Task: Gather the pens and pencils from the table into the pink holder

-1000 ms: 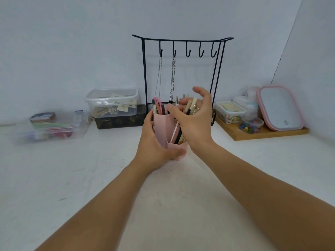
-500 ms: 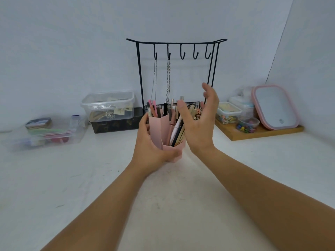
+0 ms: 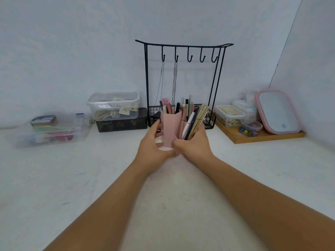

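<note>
White worktop (image 3: pixel 54 187) filled the near view, with two bare forearms reaching forward across it from the bottom edge. Past them, the left hand (image 3: pixel 152 147) curled round the left side of the pink holder (image 3: pixel 169 128), its fingers wrapped behind the wall and the thumb at the front near the base. The right hand (image 3: pixel 194 145) held the holder's right side, thumb pressed low on the front and fingers hidden behind it. Each grip was closed on the holder, which stood upright between the two hands at the middle of the worktop; whether its base touched the surface could not be told.

Pens and pencils (image 3: pixel 188 115) filled the holder, leaning mostly to the right, among them pink, white, black and wooden ones.

Just behind stood a black wire rack (image 3: pixel 183 46) with five hooks, two chains (image 3: pixel 174 84) hanging from the left hooks and a mesh basket at its foot. Left of the rack, a clear box (image 3: pixel 113 105) sat on a dark box (image 3: pixel 123 122), and farther left lay a clear tray (image 3: pixel 52 131) of mixed items. To the right, a wooden board (image 3: pixel 257 138) carried small clear tubs (image 3: pixel 229 115) and a pink-rimmed lid (image 3: pixel 277 111) propped against the wall.
</note>
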`<state>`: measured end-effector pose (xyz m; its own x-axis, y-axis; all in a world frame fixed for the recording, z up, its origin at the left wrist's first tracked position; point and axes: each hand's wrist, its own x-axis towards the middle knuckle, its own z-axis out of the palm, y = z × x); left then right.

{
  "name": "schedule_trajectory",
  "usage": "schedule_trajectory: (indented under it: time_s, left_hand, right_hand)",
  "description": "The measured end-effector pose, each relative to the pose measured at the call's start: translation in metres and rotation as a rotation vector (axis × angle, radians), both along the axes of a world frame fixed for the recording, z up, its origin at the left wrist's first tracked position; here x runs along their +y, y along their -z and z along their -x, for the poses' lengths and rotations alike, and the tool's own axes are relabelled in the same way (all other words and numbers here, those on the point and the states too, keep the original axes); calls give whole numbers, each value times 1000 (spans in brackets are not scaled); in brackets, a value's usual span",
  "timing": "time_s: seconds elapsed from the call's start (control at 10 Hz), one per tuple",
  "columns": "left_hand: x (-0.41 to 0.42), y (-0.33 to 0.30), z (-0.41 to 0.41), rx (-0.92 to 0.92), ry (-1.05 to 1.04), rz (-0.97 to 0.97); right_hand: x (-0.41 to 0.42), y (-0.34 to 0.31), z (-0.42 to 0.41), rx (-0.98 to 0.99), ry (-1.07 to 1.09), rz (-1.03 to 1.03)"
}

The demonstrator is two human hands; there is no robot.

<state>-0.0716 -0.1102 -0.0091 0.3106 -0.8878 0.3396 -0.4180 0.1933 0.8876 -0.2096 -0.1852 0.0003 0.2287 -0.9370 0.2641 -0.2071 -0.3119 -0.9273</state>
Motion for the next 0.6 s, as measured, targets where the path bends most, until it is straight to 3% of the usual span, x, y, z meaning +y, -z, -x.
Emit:
schedule_trajectory:
  time_s: [0.3,0.4,0.6]
  left_hand:
    - [-11,6,3,-73,52,-178]
    - [-8,2,3,-30,-28,-119]
    - [-5,-2,-1,163,-210,46]
  right_hand:
    - [-13,9,-25,-37,271,-2]
    - [-15,5,-30,20,283,-37]
    - [-8,-6,-22,-198,359,58]
